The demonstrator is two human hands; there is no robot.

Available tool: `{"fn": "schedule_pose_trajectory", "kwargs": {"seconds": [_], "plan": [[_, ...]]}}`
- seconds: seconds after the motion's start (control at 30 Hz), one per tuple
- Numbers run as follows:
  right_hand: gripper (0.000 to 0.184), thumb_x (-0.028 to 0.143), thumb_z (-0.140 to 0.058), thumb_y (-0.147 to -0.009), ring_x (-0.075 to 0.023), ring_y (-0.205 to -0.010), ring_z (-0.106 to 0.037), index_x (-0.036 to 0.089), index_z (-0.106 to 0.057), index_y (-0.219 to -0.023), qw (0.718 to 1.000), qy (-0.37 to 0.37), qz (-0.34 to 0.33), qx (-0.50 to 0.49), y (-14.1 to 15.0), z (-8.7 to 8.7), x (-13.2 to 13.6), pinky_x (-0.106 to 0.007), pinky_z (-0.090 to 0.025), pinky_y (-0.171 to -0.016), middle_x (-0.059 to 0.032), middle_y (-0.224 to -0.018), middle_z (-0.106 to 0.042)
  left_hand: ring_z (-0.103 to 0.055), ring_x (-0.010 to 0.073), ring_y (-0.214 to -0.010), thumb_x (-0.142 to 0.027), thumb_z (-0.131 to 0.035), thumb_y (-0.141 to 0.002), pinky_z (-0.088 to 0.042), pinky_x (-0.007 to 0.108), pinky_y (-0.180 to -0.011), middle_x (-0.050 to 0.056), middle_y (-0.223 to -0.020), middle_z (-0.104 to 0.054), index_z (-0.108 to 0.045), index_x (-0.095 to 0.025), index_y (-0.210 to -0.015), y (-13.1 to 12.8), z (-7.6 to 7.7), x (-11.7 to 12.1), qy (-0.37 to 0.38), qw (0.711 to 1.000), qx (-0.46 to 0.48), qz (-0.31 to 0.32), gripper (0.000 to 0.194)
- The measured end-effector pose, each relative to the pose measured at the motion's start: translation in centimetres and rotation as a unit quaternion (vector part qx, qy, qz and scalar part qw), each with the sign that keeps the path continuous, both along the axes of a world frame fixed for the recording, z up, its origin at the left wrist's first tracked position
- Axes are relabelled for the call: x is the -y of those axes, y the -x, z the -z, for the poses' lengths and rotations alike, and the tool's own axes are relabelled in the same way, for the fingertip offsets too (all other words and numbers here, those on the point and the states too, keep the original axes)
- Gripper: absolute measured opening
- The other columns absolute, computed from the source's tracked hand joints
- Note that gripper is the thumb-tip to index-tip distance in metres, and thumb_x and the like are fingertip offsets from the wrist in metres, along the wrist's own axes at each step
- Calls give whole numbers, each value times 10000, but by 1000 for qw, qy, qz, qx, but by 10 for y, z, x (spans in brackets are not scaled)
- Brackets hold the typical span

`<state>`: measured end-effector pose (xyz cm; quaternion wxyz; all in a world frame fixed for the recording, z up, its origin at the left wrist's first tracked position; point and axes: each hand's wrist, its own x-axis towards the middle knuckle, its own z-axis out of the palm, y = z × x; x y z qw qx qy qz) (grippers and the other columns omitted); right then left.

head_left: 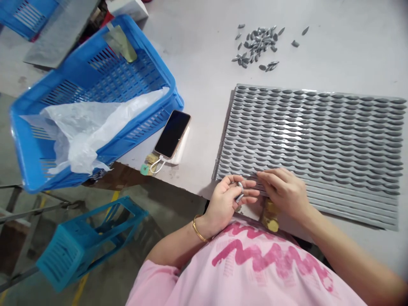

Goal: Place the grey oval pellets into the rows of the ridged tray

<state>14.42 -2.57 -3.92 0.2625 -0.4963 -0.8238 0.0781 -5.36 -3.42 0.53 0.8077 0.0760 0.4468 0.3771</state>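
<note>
your left hand (227,203) is closed on a couple of small grey pointed pieces (239,196) (held tight so they won't drop, i'd guess); your right hand (282,191) sits on the near edge of the grey ridged tray (306,140), maybe steadying it, can't tell if it's gripping anything; a loose pile of the same pieces (258,44) lies beyond the tray

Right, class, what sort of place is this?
Probably a factory workshop: a grey ribbed tray holding rows of small grey pointed parts, a blue perforated plastic crate, and a grey concrete floor marked with yellow lines.
</note>
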Motion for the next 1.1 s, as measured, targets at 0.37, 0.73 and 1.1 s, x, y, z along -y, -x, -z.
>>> {"fn": "schedule_pose_trajectory", "kwargs": {"seconds": [0.37, 0.73, 1.1], "plan": [[221, 134, -615, -903, -187, -880, -580, 156, -682, -1113, 990, -17, -19, 136, -7, 0, 5, -286, -428, -644, -65, -1002, -694, -742, 184, -928, -199, -738, -838, -561, 282, -876, 82, -1036, -744, -667, -132, -959, 3, 7, 5, -1, 999, 37, 27, 156], [284, 124, -662, -878, -196, -893, -620, 175, -657, -1158, 998, 30, 13, -48, 1, -21, 8, -317, -502, -748, -76, -1006, -673, -723, 173, -911, -216, -767, -811, -558, 308, -863, 78, -1010, -744, -668, -145, -979, -5, 8, 4, 9, 1000, 25, -12, 208], [394, 54, -675, -844, -246, -990, -586, 220, -650, -1200, 995, 2, 13, -101, 27, -29, 26, -412, -526, -839, -108, -1086, -644, -548, 100, -734, -270, -757, -798, -477, 239, -698, -2, -773, -593, -589, -155, -842, -17, 4, 6, 14, 999, 33, -5, 208]]}}
